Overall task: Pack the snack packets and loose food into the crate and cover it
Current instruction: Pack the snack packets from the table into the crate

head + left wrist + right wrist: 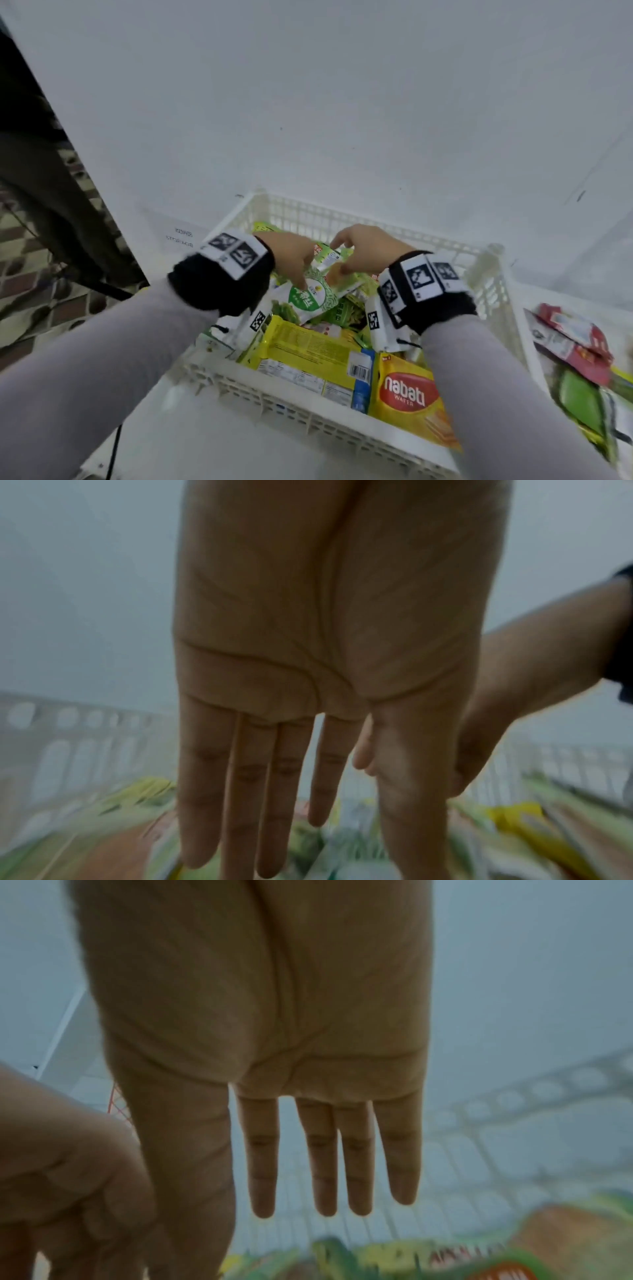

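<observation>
Hands, two of them, hover over one white plastic crate (346, 214) in the lower middle of the head view. The left hand (291, 255) and the right hand (368, 248) are close together above the packets, and in both wrist views the fingers are straight and spread, with nothing held between them. In the head view the left fingertips reach down to a green and white packet (310, 298) on top of the pile; whether they touch it I cannot tell. Near the bottom edge of the crate lie two big packets side by side: one yellow-green packet (308, 356) and one yellow wafer packet (407, 394). Outside the crate, at the right edge of the frame, several red and green packets (575, 356) lie blurred on the white table (342, 102); I cannot count them.
</observation>
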### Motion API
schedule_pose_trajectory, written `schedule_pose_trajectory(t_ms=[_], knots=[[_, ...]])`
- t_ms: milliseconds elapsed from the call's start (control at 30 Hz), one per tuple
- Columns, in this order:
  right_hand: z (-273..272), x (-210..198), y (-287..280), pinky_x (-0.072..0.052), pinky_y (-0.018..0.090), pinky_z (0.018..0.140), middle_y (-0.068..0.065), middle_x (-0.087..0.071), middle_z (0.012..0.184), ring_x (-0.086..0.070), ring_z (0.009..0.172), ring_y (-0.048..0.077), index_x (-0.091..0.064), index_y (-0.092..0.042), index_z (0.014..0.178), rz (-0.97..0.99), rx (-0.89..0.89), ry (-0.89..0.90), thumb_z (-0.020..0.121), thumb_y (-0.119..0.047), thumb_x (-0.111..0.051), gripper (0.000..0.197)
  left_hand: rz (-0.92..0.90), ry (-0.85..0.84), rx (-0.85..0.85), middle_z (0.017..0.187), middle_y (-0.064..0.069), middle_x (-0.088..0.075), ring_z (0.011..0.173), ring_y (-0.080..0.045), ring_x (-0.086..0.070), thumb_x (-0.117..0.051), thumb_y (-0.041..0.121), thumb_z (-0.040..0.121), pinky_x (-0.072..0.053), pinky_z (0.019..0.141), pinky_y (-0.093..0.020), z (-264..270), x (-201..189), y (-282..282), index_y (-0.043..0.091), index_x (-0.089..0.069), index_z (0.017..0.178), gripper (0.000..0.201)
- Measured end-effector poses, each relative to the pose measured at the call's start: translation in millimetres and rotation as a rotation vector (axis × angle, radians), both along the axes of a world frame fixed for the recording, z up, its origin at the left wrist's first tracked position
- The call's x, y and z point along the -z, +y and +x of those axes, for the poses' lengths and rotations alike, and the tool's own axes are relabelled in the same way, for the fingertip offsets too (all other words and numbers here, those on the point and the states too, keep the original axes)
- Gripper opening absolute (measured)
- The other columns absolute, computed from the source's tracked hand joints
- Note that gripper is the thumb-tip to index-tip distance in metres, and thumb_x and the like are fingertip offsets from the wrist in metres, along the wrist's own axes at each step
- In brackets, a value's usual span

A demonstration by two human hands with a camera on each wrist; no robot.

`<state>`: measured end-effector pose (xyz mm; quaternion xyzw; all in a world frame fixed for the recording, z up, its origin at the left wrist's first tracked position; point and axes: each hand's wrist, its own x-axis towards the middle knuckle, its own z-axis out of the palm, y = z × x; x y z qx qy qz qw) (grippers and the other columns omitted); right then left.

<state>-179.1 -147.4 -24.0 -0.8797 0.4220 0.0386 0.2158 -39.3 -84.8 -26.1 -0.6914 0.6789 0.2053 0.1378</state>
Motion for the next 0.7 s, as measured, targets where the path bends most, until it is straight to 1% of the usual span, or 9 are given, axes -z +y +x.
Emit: schedule_pose_trajectory(t_ms=[100, 200, 333, 400, 433, 500, 567, 600, 700], knots=[[7, 25, -6, -0.042, 0.028, 0.086, 0.006, -0.051, 0.132, -0.051, 0.118, 0.023, -0.054, -0.019, 0.126, -0.018, 0.01, 0.02, 0.079, -0.019, -0.072, 0.051, 0.064, -0.071, 0.011, 0.098, -0.003, -0.052, 0.086, -0.021, -0.05, -0.07, 0.043, 0.08, -0.043, 0.073, -0.031, -6, 14, -6, 0.005, -0.044, 0.123, 0.063], [9, 38, -11, -0.043, 0.029, 0.078, 0.009, -0.053, 0.124, -0.055, 0.108, 0.025, -0.058, -0.018, 0.116, -0.037, 0.019, 0.015, 0.079, -0.017, -0.068, 0.038, 0.039, -0.089, 0.001, 0.084, -0.003, -0.047, 0.083, -0.022, -0.048, -0.073, 0.038, 0.078, -0.038, 0.068, -0.03, -14, 21, -10, 0.002, -0.041, 0.123, 0.066], [7, 43, -18, -0.042, 0.029, 0.075, 0.008, -0.06, 0.107, -0.054, 0.102, 0.023, -0.061, -0.011, 0.098, -0.105, 0.066, -0.004, 0.077, -0.021, -0.07, 0.025, 0.037, -0.095, -0.03, 0.111, -0.018, -0.057, 0.101, -0.03, -0.057, -0.074, 0.034, 0.077, -0.043, 0.073, -0.032, -13, 15, -9, 0.002, -0.046, 0.122, 0.062], [5, 43, -21, -0.04, 0.028, 0.069, 0.007, -0.057, 0.095, -0.053, 0.092, 0.022, -0.057, -0.011, 0.089, -0.113, 0.104, 0.026, 0.077, -0.025, -0.071, 0.023, 0.026, -0.04, -0.069, 0.085, -0.022, -0.055, 0.082, -0.023, -0.06, -0.071, 0.03, 0.08, -0.046, 0.066, -0.033, -6, 10, -8, 0.003, -0.057, 0.098, 0.035], [4, 42, -22, -0.039, 0.029, 0.068, 0.007, -0.055, 0.092, -0.054, 0.091, 0.022, -0.055, -0.01, 0.087, -0.108, 0.123, 0.04, 0.078, -0.025, -0.07, 0.023, -0.005, 0.001, -0.1, 0.069, -0.017, -0.05, 0.066, -0.017, -0.055, -0.07, 0.028, 0.082, -0.042, 0.058, -0.03, -2, 7, -7, 0.008, -0.054, 0.079, 0.025], [-1, 40, -26, -0.042, 0.03, 0.07, 0.008, -0.057, 0.097, -0.056, 0.099, 0.025, -0.055, -0.009, 0.092, -0.094, 0.17, 0.038, 0.083, -0.019, -0.065, 0.016, -0.077, 0.03, -0.143, 0.066, -0.004, -0.044, 0.057, -0.015, -0.043, -0.068, 0.026, 0.084, -0.033, 0.052, -0.027, 9, -2, -5, 0.012, -0.042, 0.068, 0.033], [-7, 37, -30, -0.047, 0.031, 0.078, 0.01, -0.06, 0.107, -0.056, 0.103, 0.027, -0.057, -0.008, 0.101, -0.1, 0.231, 0.014, 0.085, -0.012, -0.061, 0.016, -0.182, 0.04, -0.151, 0.083, -0.001, -0.044, 0.072, -0.017, -0.044, -0.066, 0.022, 0.086, -0.034, 0.061, -0.027, 20, -14, 1, 0.01, -0.047, 0.09, 0.022], [-10, 35, -30, -0.049, 0.034, 0.084, 0.011, -0.06, 0.11, -0.056, 0.104, 0.028, -0.058, -0.009, 0.104, -0.119, 0.264, 0.025, 0.085, -0.011, -0.06, 0.019, -0.216, 0.055, -0.175, 0.088, 0.0, -0.044, 0.077, -0.018, -0.045, -0.065, 0.018, 0.086, -0.035, 0.063, -0.028, 26, -19, 4, 0.011, -0.046, 0.107, 0.029], [-11, 31, -25, -0.046, 0.044, 0.094, 0.013, -0.056, 0.117, -0.05, 0.112, 0.033, -0.057, -0.014, 0.113, -0.282, 0.295, 0.114, 0.085, -0.01, -0.055, 0.029, -0.289, 0.088, -0.182, 0.082, -0.002, -0.05, 0.067, -0.018, -0.048, -0.061, 0.006, 0.085, -0.036, 0.054, -0.028, 42, -34, 19, 0.017, -0.041, 0.125, 0.046]])
